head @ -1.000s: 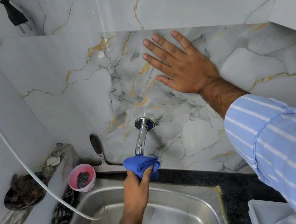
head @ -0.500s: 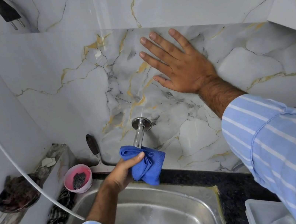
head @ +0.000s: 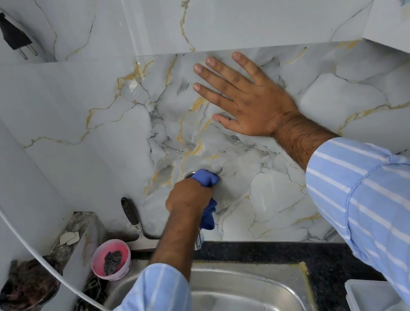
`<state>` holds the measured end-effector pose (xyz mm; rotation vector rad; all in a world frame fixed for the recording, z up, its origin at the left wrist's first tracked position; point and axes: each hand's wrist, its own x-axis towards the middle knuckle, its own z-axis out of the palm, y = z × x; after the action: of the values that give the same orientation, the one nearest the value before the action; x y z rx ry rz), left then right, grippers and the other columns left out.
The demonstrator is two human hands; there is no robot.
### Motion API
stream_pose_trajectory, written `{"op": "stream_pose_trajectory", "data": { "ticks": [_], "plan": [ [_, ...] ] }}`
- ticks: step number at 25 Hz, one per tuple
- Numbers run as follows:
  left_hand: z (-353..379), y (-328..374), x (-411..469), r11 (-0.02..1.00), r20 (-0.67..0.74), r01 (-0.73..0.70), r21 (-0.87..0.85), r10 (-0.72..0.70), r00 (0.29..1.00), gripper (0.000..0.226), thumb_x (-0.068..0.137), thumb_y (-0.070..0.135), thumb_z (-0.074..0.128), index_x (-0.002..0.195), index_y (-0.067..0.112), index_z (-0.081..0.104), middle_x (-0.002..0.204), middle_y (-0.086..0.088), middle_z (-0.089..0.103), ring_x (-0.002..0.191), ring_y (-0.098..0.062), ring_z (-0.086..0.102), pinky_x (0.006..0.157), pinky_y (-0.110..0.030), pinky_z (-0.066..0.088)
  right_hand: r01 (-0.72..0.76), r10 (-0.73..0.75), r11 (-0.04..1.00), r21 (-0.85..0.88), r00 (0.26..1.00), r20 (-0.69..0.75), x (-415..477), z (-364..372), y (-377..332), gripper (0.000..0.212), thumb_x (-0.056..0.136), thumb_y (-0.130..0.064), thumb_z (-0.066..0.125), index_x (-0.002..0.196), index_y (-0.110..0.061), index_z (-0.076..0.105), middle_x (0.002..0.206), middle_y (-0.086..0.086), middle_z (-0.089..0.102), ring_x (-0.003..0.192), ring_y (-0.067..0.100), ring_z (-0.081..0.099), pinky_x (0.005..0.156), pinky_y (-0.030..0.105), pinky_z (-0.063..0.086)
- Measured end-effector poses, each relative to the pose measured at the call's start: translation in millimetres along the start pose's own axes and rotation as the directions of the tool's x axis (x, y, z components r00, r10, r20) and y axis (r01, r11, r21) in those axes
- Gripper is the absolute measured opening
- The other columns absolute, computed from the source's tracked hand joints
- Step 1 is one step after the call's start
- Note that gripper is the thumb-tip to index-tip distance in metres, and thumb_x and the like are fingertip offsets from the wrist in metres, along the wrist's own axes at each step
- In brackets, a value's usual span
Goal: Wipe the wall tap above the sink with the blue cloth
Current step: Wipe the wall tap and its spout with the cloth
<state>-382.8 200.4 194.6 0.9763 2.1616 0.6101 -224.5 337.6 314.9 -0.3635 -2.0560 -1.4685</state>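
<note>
- Head view: the left hand point(head: 188, 195) is closed in a fist around the blue cloth point(head: 206, 178) and presses it on the wall tap point(head: 198, 239), at the place where the tap meets the marble wall point(head: 63, 118).
- One end of the cloth hangs down under the fist, along the tap pipe. Only the lower end of the pipe and a small piece of the round base are visible.
- The right hand point(head: 249, 100) lies flat on the wall with the fingers spread, above and to the right of the tap. It holds nothing.
- The steel sink point(head: 249, 307) is directly under the tap.
- Left of the sink stands a pink bowl point(head: 111, 260) with a dark scrubber inside, and a scraper point(head: 135, 224) leans on the wall just behind it.
</note>
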Motion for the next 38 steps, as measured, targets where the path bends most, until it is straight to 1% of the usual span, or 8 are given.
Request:
{"op": "stream_pose_trajectory", "data": {
  "ticks": [3,11,21,25,27,30,33,38],
  "plan": [
    [10.2,15.9,-5.4,0.988,-0.114,0.078,0.136,-0.062,0.992,0.032,0.084,0.032,0.066,0.112,0.017,0.069,0.106,-0.003,0.076,0.100,-0.026,0.072,0.084,-0.033,0.054,-0.002,0.002,1.000,0.008,1.000,0.002,1.6,0.7,0.2,0.070,0.112,-0.054,0.032,0.171,-0.016,0.025,0.175,0.011,0.027,0.161,0.031,0.033,0.130,0.056,0.015],
    [63.6,-33.1,-45.5,0.591,-0.301,-0.041,0.805,0.468,0.831,0.055,0.103,0.011,0.030,0.151,-0.013,0.019,0.142,-0.035,0.042,0.116,-0.043,0.055,0.089,-0.047,0.051,0.003,-0.003,1.000,-0.004,1.000,0.017,0.9,-1.1,0.2,0.071,0.112,-0.053,0.032,0.171,-0.016,0.024,0.176,0.011,0.026,0.161,0.032,0.032,0.129,0.056,0.014],
    [67.4,-80.7,-96.7,0.594,-0.184,-0.228,0.772,0.552,0.813,0.064,0.102,0.007,0.037,0.156,-0.006,0.006,0.163,-0.032,-0.004,0.148,-0.053,0.002,0.120,-0.059,0.018,0.024,-0.015,0.998,-0.061,0.991,0.131,5.0,-20.2,1.1,0.070,0.114,-0.055,0.033,0.171,-0.016,0.022,0.177,0.012,0.023,0.162,0.032,0.029,0.129,0.057,0.019],
    [40.6,-87.3,-126.2,0.656,-0.111,-0.344,0.672,0.548,0.829,0.069,0.098,0.000,0.046,0.158,0.002,0.011,0.164,-0.028,0.000,0.150,-0.044,0.012,0.120,-0.045,0.029,-0.194,0.098,0.961,0.199,0.907,0.409,11.0,-65.3,-42.6,0.054,0.109,-0.031,0.046,0.160,-0.013,0.046,0.173,0.014,0.033,0.160,0.035,0.032,0.129,0.055,0.029],
    [22.4,-86.2,-141.7,0.769,-0.166,-0.382,0.512,0.525,0.835,0.073,0.093,-0.004,0.051,0.158,0.006,0.018,0.163,-0.024,0.014,0.144,-0.036,0.031,0.113,-0.037,0.038,-0.465,0.006,0.734,0.495,0.733,0.680,-10.2,-99.8,-79.0,0.039,0.104,-0.046,0.057,0.124,-0.017,0.075,0.134,0.006,0.072,0.130,0.029,0.065,0.103,0.038,0.052],
    [4.8,-82.6,-165.6,0.829,-0.279,-0.426,0.361,0.532,0.799,0.074,0.090,-0.005,0.056,0.156,0.004,0.024,0.160,-0.020,0.025,0.136,-0.033,0.043,0.110,-0.035,0.039,-0.947,-0.273,-0.045,0.319,0.318,0.908,-35.0,-152.8,-115.8,0.051,0.095,-0.065,0.067,0.102,-0.017,0.082,0.092,-0.008,0.082,0.096,0.012,0.077,0.093,0.030,0.061],
    [3.4,-76.4,-188.9,0.840,-0.352,-0.479,0.255,0.542,0.764,0.061,0.090,-0.006,0.054,0.148,-0.001,0.035,0.145,-0.021,0.045,0.122,-0.035,0.053,0.099,-0.038,0.045,-0.825,-0.326,-0.557,0.099,0.326,0.887,-57.2,-180.2,-124.0,0.046,0.085,-0.056,0.080,0.108,-0.017,0.082,0.110,0.005,0.084,0.105,0.015,0.079,0.105,0.039,0.061],
    [12.8,-73.1,-237.2,0.782,-0.327,-0.623,-0.029,0.581,0.745,0.029,0.095,0.009,0.053,0.123,0.004,0.052,0.111,-0.012,0.064,0.097,-0.032,0.062,0.086,-0.047,0.051,-0.646,-0.286,-0.759,0.075,0.434,0.854,-71.9,-233.1,-119.6,0.022,0.079,-0.037,0.088,0.097,-0.027,0.080,0.110,0.003,0.080,0.106,0.015,0.077,0.097,0.037,0.063]
  ]
}}
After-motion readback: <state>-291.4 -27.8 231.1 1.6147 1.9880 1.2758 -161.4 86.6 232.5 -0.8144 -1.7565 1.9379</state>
